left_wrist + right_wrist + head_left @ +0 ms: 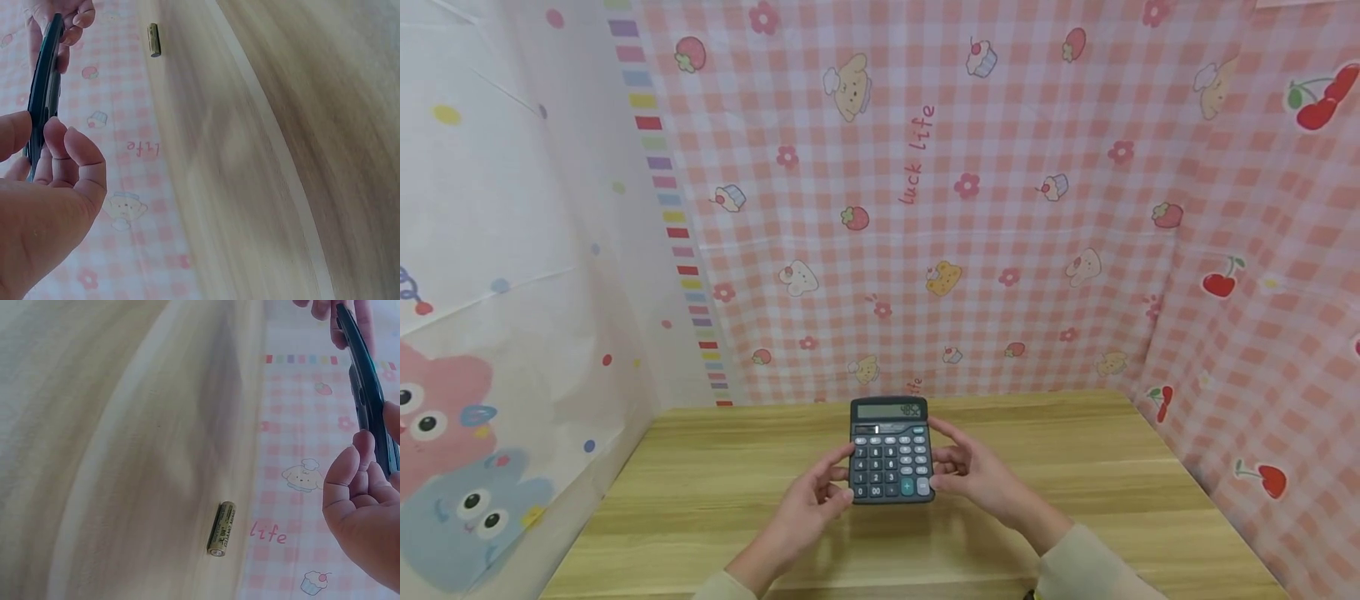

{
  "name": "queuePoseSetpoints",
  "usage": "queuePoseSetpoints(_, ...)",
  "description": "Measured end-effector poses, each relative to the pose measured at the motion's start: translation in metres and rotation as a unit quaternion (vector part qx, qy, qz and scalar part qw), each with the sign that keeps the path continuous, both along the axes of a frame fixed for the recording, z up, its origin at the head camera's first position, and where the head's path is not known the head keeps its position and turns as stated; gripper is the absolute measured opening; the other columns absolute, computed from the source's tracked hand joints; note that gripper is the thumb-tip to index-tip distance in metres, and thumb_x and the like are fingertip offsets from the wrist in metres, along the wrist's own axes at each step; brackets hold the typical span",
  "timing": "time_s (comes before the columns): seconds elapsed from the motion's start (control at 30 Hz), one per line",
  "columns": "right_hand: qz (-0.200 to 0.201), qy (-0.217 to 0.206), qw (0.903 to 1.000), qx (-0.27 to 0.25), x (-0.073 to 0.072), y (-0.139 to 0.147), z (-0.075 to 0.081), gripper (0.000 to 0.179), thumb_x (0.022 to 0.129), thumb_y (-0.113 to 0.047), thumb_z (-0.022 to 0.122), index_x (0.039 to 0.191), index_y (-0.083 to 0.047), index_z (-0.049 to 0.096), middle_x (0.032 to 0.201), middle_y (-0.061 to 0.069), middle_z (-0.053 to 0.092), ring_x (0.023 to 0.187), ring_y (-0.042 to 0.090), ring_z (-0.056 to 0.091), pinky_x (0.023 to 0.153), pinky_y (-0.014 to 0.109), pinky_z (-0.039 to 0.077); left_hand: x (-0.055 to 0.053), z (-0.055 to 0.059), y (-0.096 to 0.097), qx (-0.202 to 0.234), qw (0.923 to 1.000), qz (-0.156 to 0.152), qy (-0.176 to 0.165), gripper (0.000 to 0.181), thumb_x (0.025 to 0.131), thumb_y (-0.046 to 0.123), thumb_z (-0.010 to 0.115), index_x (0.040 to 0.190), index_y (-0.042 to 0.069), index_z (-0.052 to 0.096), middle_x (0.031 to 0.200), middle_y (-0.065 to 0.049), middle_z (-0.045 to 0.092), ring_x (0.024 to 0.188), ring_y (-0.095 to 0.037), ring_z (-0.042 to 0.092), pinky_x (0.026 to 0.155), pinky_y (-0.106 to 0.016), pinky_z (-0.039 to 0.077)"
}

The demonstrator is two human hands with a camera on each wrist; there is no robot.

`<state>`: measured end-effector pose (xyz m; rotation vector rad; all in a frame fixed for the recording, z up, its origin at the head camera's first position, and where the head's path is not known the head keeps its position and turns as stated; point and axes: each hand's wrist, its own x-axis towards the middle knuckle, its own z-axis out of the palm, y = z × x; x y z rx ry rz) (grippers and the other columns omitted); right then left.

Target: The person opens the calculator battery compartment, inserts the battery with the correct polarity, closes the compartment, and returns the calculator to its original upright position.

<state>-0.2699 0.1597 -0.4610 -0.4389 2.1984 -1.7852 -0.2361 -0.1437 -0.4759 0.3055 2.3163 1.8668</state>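
Observation:
A dark desk calculator (pixel 883 458) is held up over the wooden table, its keys facing the head camera and dark digits on its display (pixel 889 411). My left hand (pixel 808 504) grips its left edge, the thumb near the lower corner. On the opposite edge, my right hand (pixel 981 475) holds it between thumb and fingers, with the index finger reaching up beside the display. Both wrist views show the calculator (pixel 47 87) edge-on, raised off the tabletop. A gold AA-size battery (pixel 222 529) lies on the table and is hidden in the head view.
The wood-grain table (pixel 700 483) reaches back to a pink checked cloth (pixel 925 250) hanging behind it. More printed cloth hangs at both sides. A small dark and yellow thing (pixel 1030 594) shows at the bottom edge beside the right sleeve (pixel 1090 567).

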Motion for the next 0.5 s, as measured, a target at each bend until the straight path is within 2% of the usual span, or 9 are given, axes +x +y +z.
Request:
queuePoseSetpoints(0.37, 0.004, 0.018, 0.9998, -0.005, 0.012, 0.008, -0.006, 0.093, 0.094, -0.006, 0.080, 0.171, -0.018, 0.028, 0.141, 0.023, 0.070, 0.111, 0.022, 0.066, 0.090, 0.025, 0.058, 0.008, -0.003, 0.005, -0.013, 0.9997, -0.013, 0.014, 0.066, 0.101, 0.006, 0.069, 0.161, 0.023, 0.048, 0.133, -0.016, 0.069, 0.095, -0.019, 0.061, 0.076, -0.023, 0.055)
queuePoseSetpoints(0.5, 0.008, 0.023, 0.9997, -0.007, 0.016, 0.010, -0.008, 0.095, 0.093, -0.005, 0.080, 0.171, -0.016, 0.027, 0.141, 0.024, 0.069, 0.110, 0.024, 0.067, 0.089, 0.024, 0.058, 0.010, -0.006, 0.008, -0.029, 0.9990, -0.016, 0.030, 0.064, 0.101, 0.006, 0.069, 0.161, 0.021, 0.049, 0.132, -0.017, 0.070, 0.094, -0.018, 0.063, 0.076, -0.022, 0.055)
